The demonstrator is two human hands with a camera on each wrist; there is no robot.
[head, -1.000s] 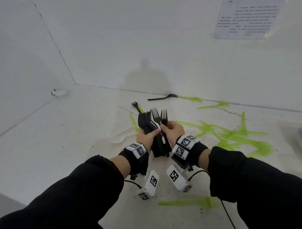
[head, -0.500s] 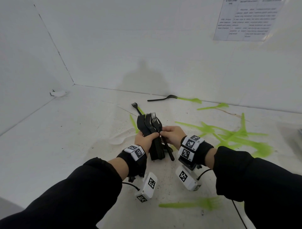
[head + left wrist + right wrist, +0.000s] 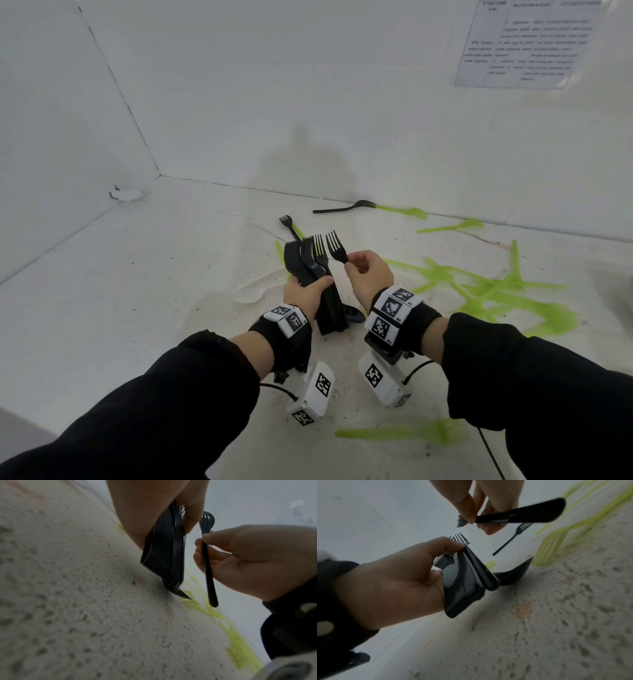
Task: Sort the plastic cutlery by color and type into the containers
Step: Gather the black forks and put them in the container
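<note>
Nearest: one green fork (image 3: 404, 432) flat on the table (image 3: 102, 308), close to the body. Next out, left hand (image 3: 306, 294) wrapped round a stack (image 3: 317, 274) of black forks, tines up, handle ends touching or nearly touching the table; thumb across the front. Right hand (image 3: 368, 270) just beside it, pinching a single fork (image 3: 336, 251) at the neck between thumb and fingertips, tines up, apart from the stack. A black spoon (image 3: 354, 313) lies behind the stack's foot. Further right, a green pile (image 3: 496, 284) of cutlery. Beyond: two loose black forks (image 3: 342, 208) near the back wall, more green pieces beside them. A white spoon (image 3: 248, 294) left of the stack, hard to see against the table. No containers in view. Risks, judged: the stack is fanned at the tines, so adding the single fork off-line could splay it and spill forks; the neck pinch is light and the fork may swivel; the white spoon could be overlooked.
</note>
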